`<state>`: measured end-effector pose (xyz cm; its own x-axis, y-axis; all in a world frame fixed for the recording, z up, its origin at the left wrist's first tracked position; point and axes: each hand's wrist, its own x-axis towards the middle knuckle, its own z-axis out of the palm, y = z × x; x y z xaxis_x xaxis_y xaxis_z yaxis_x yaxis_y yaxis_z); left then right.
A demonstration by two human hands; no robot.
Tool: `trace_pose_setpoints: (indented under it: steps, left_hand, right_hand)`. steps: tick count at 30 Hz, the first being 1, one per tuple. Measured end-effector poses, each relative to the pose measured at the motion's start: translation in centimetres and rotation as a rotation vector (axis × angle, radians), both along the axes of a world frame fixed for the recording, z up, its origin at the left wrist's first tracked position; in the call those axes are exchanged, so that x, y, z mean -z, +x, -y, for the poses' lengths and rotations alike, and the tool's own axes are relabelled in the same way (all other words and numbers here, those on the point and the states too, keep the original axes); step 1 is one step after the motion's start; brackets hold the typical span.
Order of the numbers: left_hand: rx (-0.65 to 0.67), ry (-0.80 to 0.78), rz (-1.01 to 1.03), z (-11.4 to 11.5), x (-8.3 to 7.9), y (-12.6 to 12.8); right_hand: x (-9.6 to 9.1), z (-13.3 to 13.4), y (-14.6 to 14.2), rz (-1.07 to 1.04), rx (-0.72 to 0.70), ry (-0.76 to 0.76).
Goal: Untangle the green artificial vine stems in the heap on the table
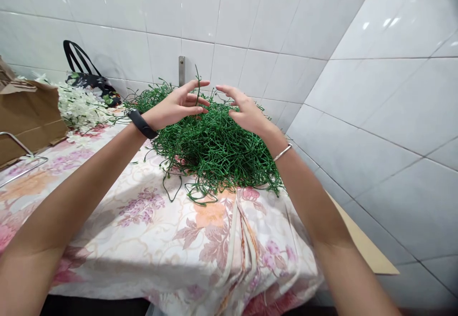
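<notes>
A large tangled heap of thin green artificial flower stems (222, 149) lies on the cloth-covered table. Above its left part is my left hand (182, 101), with a dark band on the wrist. One upright green stem (198, 85) runs across its fingers and appears to be held loosely there. My right hand (246, 111), wearing a silver bangle, hovers over the heap with its fingers apart and nothing seen in them. The fingertips of both hands point toward each other across a small gap.
A floral tablecloth (143, 239) covers the table. White artificial flowers (82, 108), a cardboard box (32, 116), a bent metal wire rack (36, 158) and a black floral bag (93, 85) are at left. White tiled walls (236, 15) rise behind and right. A cardboard sheet (368, 244) leans at right.
</notes>
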<state>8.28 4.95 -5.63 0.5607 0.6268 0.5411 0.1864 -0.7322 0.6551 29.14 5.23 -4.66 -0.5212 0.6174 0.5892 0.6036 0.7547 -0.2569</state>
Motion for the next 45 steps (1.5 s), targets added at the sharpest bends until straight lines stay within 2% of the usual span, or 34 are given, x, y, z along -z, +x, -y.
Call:
trace_pose_setpoints:
  steps: [5,8,14,17,24,32,36,40,42,45]
  left_hand:
    - [-0.033,0.109,0.010,0.3,0.3,0.9]
    - [-0.039,0.171,-0.014,0.7,0.4,1.4]
    - [0.031,0.064,0.039,0.6,0.8,1.7]
    - [0.008,0.035,0.089,0.2,1.0,1.5]
    - [-0.086,0.046,0.131,0.1,0.9,1.4]
    - [-0.156,0.157,0.080,-0.3,0.9,1.2]
    - [-0.146,0.135,0.080,-0.3,1.0,1.2]
    - [-0.117,0.099,0.067,-0.1,0.9,1.4]
    - [-0.101,0.053,0.066,0.0,0.9,1.6]
    - [-0.077,0.006,0.062,0.3,0.8,1.7]
  right_hand:
    - [-0.4,1.1,-1.7,-0.020,-0.117,-0.116]
    - [-0.4,1.7,-2.2,-0.025,-0.118,-0.096]
    - [-0.4,1.4,-1.7,-0.055,-0.109,-0.044]
    - [-0.2,1.3,-1.6,-0.076,-0.099,-0.031]
    - [0.0,1.0,-1.7,-0.100,-0.146,-0.068]
    - [-0.1,0.4,-1.2,-0.148,-0.178,-0.112]
    - [-0.1,0.8,-1.4,-0.062,-0.101,-0.041]
    - [0.1,0.9,-1.8,0.066,-0.022,0.125]
    - [0.2,0.9,-1.9,0.091,-0.026,0.184]
    - [0.2,0.9,-1.8,0.088,-0.064,0.190]
